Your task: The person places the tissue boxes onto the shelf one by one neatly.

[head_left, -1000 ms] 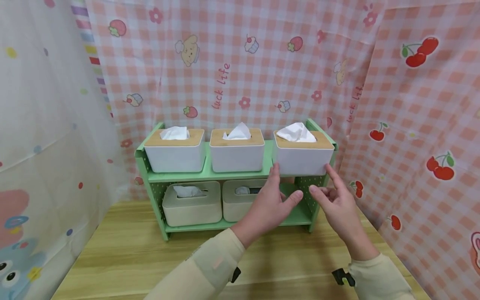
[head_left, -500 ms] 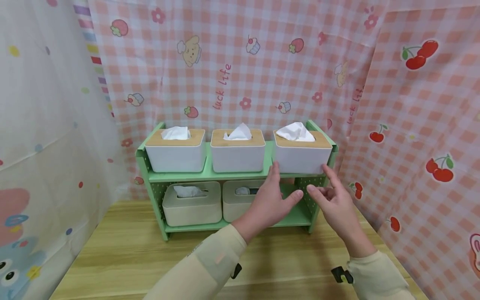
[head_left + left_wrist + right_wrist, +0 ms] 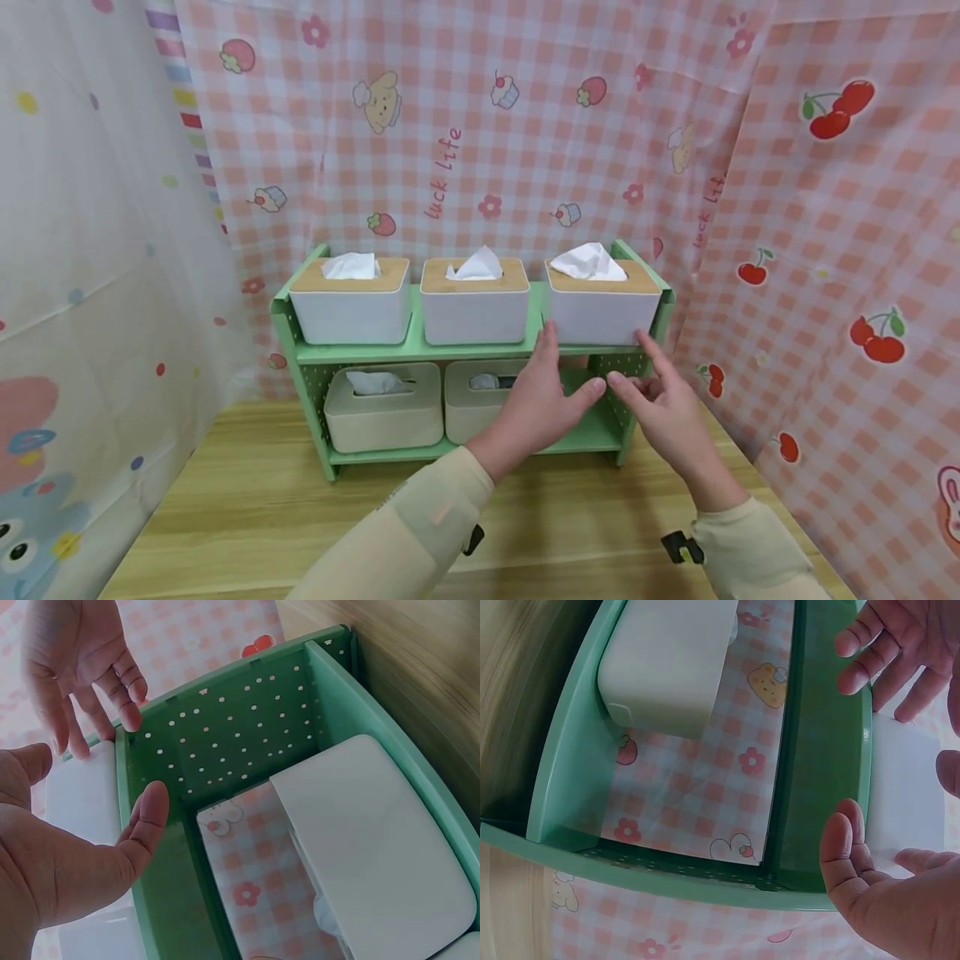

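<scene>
A white tissue box (image 3: 600, 315) with a wooden lid and a tissue poking out sits at the right end of the upper tier of a green shelf (image 3: 356, 354). My left hand (image 3: 534, 407) has its straight fingers at the box's lower left front, thumb held apart. At the lower right front corner, the extended index finger of my right hand (image 3: 671, 421) touches the box, while its other fingers bend loosely. Both wrist views show the hands against the white box (image 3: 911, 787), neither wrapped round it. The fingertip contact on the left is partly hidden in the head view.
Two similar wooden-lidded tissue boxes stand left of it, one in the middle (image 3: 476, 317) and one at the far left (image 3: 351, 318). Below are two beige tissue boxes (image 3: 384, 421), the right one (image 3: 465, 412) partly behind my left hand. A wooden table (image 3: 247, 500) supports the shelf.
The right-hand tissue box has slid slightly left and back on the upper tier. My right hand has moved left with it; my left hand has barely shifted.
</scene>
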`<state>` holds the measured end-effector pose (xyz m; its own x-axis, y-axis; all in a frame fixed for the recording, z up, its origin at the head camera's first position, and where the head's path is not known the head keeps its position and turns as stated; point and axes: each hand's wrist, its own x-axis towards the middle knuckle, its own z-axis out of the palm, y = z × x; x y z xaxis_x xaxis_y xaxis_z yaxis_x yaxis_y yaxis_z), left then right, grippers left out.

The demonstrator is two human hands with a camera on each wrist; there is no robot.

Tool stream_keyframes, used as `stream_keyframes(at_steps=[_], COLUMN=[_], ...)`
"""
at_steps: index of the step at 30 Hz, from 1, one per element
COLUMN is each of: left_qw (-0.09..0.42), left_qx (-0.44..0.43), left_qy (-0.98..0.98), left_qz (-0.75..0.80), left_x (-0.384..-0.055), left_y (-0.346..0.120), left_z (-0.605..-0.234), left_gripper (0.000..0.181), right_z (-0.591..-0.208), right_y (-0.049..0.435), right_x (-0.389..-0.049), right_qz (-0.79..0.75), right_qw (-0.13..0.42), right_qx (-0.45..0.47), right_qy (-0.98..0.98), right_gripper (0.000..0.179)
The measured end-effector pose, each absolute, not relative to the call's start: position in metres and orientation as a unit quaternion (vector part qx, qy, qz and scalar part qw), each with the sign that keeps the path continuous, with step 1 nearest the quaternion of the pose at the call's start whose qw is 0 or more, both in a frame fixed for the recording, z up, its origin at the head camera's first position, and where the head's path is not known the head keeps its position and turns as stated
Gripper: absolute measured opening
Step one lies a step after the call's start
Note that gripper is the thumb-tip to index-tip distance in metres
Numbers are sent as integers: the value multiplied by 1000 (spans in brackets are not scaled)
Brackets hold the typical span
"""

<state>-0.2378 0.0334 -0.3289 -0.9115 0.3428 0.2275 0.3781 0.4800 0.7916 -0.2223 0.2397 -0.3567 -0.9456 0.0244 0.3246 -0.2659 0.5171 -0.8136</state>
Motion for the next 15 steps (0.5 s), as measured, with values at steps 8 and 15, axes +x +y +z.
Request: stream_keyframes(at_steps=[8,15], left_qw=[20,22], left_qx=[-202,-199], left_qy=[-862,-866], left_qz=[-464,-458], left_x=[-240,-242], left_y=[35,36], left_z=[-330,-330], left_gripper=[105,107], right_z=[-356,-353], right_y=[240,238], right_x=[-225,-228], right_qz=[442,389], right_qw=[151,152], right_qx=[91,89], right_qy=[-879,-904], right_gripper=[86,91])
